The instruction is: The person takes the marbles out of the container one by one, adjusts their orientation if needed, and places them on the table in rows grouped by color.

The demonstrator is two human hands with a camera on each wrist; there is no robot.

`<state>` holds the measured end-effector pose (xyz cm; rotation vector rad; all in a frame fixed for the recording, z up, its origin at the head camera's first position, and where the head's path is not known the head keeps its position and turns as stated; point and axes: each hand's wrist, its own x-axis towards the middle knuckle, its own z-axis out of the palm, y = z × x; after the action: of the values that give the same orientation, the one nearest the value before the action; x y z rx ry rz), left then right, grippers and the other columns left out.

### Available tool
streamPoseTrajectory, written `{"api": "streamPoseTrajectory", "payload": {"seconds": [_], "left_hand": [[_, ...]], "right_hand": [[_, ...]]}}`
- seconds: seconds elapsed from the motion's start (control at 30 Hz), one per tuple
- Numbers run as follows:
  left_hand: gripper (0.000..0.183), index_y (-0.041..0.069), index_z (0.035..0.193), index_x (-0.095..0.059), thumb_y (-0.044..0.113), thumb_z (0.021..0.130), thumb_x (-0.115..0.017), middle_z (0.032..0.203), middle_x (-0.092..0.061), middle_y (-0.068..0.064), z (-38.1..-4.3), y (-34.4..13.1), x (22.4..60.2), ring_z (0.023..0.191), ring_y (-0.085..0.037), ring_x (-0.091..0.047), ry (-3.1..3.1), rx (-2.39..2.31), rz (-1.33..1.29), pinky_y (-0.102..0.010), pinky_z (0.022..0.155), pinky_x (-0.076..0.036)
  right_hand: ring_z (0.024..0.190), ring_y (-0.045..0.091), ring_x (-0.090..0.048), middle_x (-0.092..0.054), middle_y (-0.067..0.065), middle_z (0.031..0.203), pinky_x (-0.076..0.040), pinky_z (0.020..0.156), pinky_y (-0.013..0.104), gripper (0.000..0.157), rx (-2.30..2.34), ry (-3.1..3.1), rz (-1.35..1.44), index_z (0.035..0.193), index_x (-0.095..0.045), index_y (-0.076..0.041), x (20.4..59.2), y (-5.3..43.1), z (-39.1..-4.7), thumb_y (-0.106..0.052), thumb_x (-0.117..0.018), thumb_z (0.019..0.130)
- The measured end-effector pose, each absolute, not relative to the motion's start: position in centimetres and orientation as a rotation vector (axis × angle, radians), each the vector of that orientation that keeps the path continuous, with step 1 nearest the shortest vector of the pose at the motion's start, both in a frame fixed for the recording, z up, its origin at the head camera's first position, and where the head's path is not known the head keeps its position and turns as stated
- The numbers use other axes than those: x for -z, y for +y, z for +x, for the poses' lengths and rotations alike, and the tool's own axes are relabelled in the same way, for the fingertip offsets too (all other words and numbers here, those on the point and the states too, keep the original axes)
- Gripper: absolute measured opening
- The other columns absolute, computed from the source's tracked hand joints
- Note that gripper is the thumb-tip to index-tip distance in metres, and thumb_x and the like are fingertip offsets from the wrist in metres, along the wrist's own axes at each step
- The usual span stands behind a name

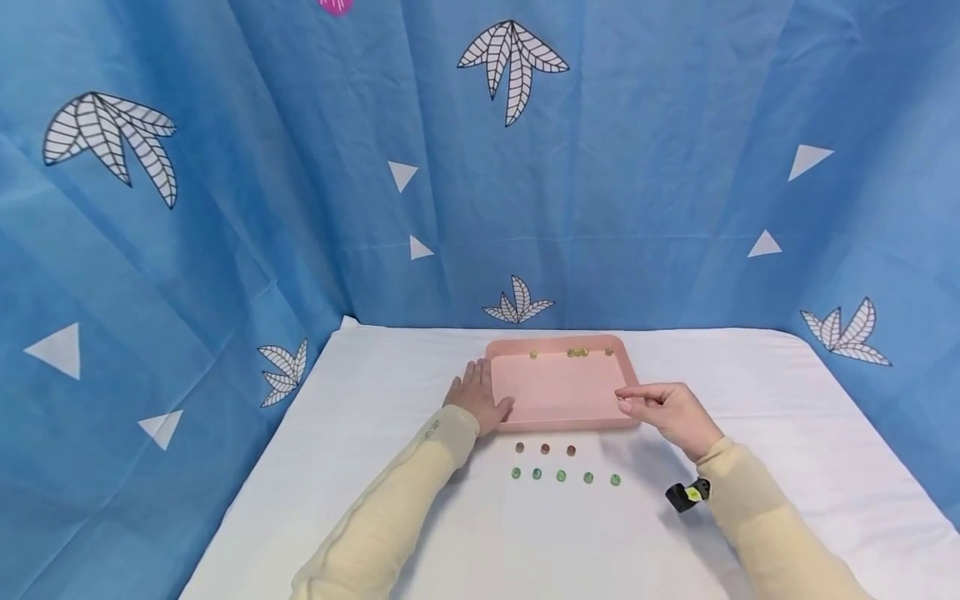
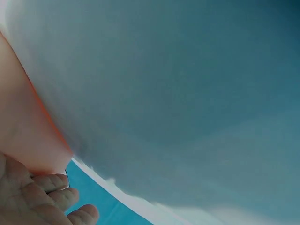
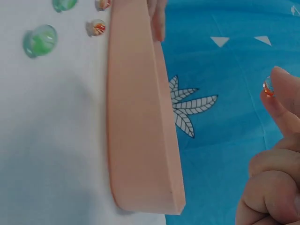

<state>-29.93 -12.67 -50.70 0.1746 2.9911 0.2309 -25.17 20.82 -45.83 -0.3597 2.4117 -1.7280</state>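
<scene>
At the right end of the pink tray, my right hand pinches a clear marble with orange-red swirls between thumb and forefinger, its other fingers curled. The marble is held above the tray's right rim. My left hand rests against the tray's left side with fingers extended along it and the thumb over the near corner. Several yellow marbles lie along the tray's far wall. In front of the tray are three reddish marbles in a row, with a row of several green marbles nearer me.
A white cloth covers the table. Blue curtains with leaf and triangle prints hang behind and at both sides. A black wrist camera hangs beneath my right cuff.
</scene>
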Motion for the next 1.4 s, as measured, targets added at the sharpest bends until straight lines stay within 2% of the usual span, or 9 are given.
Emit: {"api": "streamPoseTrajectory", "payload": {"seconds": [0.13, 0.27, 0.37, 0.5, 0.7, 0.83, 1.03, 1.23, 1.4], "left_hand": [[0.09, 0.003, 0.154, -0.005, 0.061, 0.094, -0.039, 0.16, -0.013, -0.014, -30.1, -12.7, 50.9, 0.147, -0.026, -0.009, 2.993, -0.225, 0.168, -0.047, 0.117, -0.015], [0.091, 0.003, 0.154, -0.004, 0.062, 0.093, -0.038, 0.16, -0.011, -0.014, -30.3, -12.6, 50.9, 0.147, -0.026, -0.008, 2.991, -0.22, 0.161, -0.047, 0.117, -0.015], [0.091, 0.003, 0.154, -0.005, 0.063, 0.093, -0.038, 0.16, -0.011, -0.013, -30.4, -12.6, 50.9, 0.147, -0.026, -0.008, 2.992, -0.218, 0.154, -0.047, 0.117, -0.015], [0.091, 0.004, 0.154, -0.004, 0.063, 0.093, -0.037, 0.16, -0.01, -0.013, -30.5, -12.5, 50.9, 0.147, -0.026, -0.007, 2.983, -0.201, 0.148, -0.047, 0.117, -0.015], [0.091, 0.004, 0.154, -0.004, 0.063, 0.093, -0.037, 0.16, -0.011, -0.013, -30.5, -12.6, 50.8, 0.147, -0.026, -0.007, 2.985, -0.197, 0.15, -0.046, 0.117, -0.015], [0.091, 0.004, 0.154, -0.004, 0.063, 0.093, -0.037, 0.16, -0.011, -0.013, -30.3, -12.5, 50.4, 0.147, -0.026, -0.007, 2.982, -0.2, 0.146, -0.046, 0.117, -0.014], [0.09, 0.004, 0.154, -0.005, 0.061, 0.094, -0.039, 0.16, -0.012, -0.014, -29.8, -12.2, 49.9, 0.147, -0.026, -0.008, 2.972, -0.203, 0.139, -0.045, 0.117, -0.015], [0.09, 0.003, 0.154, -0.006, 0.06, 0.094, -0.041, 0.16, -0.013, -0.015, -29.7, -12.4, 49.8, 0.147, -0.027, -0.009, 2.982, -0.246, 0.149, -0.046, 0.117, -0.014], [0.09, 0.002, 0.154, -0.006, 0.06, 0.094, -0.04, 0.16, -0.013, -0.015, -29.7, -12.5, 49.9, 0.147, -0.026, -0.008, 2.993, -0.238, 0.161, -0.046, 0.117, -0.014]], "right_hand": [[0.066, 0.004, -0.05, -0.07, 0.004, 0.084, -0.042, 0.058, 0.019, 0.038, 1.706, 2.389, -0.376, 0.115, -0.067, 0.006, 46.1, 20.5, -24.8, -0.02, -0.073, 0.087], [0.052, 0.006, -0.032, -0.042, -0.005, 0.057, -0.032, 0.047, 0.021, 0.036, 1.634, 2.393, -0.383, 0.114, -0.068, 0.006, 46.4, 20.3, -24.6, -0.016, -0.073, 0.086], [0.059, 0.006, -0.049, -0.059, 0.004, 0.066, -0.045, 0.055, 0.019, 0.039, 1.601, 2.37, -0.414, 0.115, -0.067, 0.006, 46.7, 20.1, -24.5, -0.019, -0.074, 0.086], [0.085, 0.012, -0.068, -0.072, 0.014, 0.1, -0.055, 0.074, 0.023, 0.042, 1.552, 2.345, -0.464, 0.115, -0.067, 0.007, 47.2, 19.9, -24.3, -0.023, -0.074, 0.086], [0.052, 0.005, -0.04, -0.055, 0.0, 0.059, -0.036, 0.05, 0.019, 0.032, 1.311, 2.507, -0.506, 0.105, -0.075, -0.007, 47.9, 19.3, -24.3, -0.029, -0.077, 0.083], [0.051, 0.008, -0.033, -0.055, -0.003, 0.063, -0.032, 0.047, 0.021, 0.023, 1.17, 2.573, -0.567, 0.101, -0.077, -0.013, 48.1, 19.2, -24.3, -0.026, -0.077, 0.083], [0.061, 0.007, -0.044, -0.071, -0.008, 0.093, -0.039, 0.054, 0.022, 0.017, 0.994, 2.656, -0.693, 0.098, -0.077, -0.015, 48.2, 19.0, -24.6, -0.021, -0.077, 0.082], [0.086, 0.016, -0.062, -0.072, -0.008, 0.091, -0.052, 0.074, 0.035, 0.01, 0.851, 2.716, -0.65, 0.09, -0.078, -0.019, 48.2, 17.7, -24.6, -0.018, -0.079, 0.08], [0.101, 0.022, -0.064, -0.073, -0.007, 0.093, -0.051, 0.087, 0.042, 0.009, 0.762, 2.752, -0.588, 0.086, -0.078, -0.023, 48.3, 16.9, -24.5, -0.019, -0.08, 0.078]]}}
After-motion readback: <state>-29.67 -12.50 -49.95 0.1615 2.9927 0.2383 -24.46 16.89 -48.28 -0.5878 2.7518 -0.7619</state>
